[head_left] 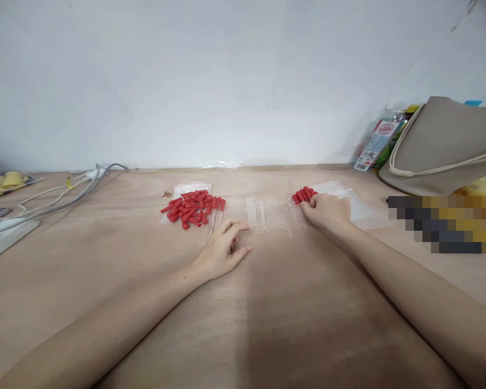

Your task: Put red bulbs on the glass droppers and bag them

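My left hand (223, 249) hovers over or rests on the wooden table just in front of a row of clear thin glass dropper tubes (267, 215). Its fingers are apart and hold nothing. At the right end of that row my right hand (328, 209) is closed, its fingertips at a group of droppers with red rubber bulbs (306, 192). It seems to pinch one of these droppers, but the fingers partly hide it. A pile of loose red rubber bulbs (188, 206) lies left of the tubes. A few droppers with bulbs fitted (218, 203) lie beside the pile.
A clear plastic bag (366, 208) lies behind my right hand, another (186, 187) behind the bulb pile. White and grey cables (71, 195) run to a power strip (12, 237) at left. At right stand a carton-like package (376, 143) and a beige drawstring bag (441, 146).
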Demonstrator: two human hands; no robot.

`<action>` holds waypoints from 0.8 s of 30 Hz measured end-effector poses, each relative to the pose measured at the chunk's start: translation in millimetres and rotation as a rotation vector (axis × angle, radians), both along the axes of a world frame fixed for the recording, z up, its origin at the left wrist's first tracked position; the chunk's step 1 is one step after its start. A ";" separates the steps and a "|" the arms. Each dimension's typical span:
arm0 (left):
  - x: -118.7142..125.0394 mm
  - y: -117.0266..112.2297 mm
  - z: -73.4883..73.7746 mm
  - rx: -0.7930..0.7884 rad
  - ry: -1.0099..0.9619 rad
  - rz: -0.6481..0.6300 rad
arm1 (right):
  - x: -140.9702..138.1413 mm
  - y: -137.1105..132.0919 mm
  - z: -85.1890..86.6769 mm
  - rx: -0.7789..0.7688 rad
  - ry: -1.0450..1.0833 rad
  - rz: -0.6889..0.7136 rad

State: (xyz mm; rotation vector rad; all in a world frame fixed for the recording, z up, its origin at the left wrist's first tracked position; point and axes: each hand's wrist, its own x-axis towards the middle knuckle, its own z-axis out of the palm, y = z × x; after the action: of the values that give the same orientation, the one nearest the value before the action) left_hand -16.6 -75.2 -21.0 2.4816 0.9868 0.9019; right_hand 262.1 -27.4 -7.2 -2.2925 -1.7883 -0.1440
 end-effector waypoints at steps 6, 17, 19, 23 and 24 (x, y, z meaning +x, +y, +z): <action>0.0 0.3 0.4 -0.021 0.009 -0.021 | -3.6 -3.1 1.5 -0.016 -0.045 0.029; -0.5 -0.9 -0.6 0.026 0.031 0.006 | -21.0 -12.6 4.2 -0.082 0.044 0.136; -2.2 2.8 3.9 0.098 0.030 0.049 | -20.9 -12.1 2.9 -0.095 0.052 0.140; -18.7 26.3 23.2 0.256 0.026 0.334 | -20.3 -9.9 0.3 -0.100 0.057 0.130; -25.6 34.6 28.6 0.269 0.038 0.427 | -20.2 -9.4 0.0 -0.103 0.059 0.128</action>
State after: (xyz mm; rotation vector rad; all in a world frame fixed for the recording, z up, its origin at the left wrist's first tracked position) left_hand -42.2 -40.6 7.6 2.5532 1.5376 1.1858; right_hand 241.9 -36.8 -7.2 -2.2156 -1.9479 0.0383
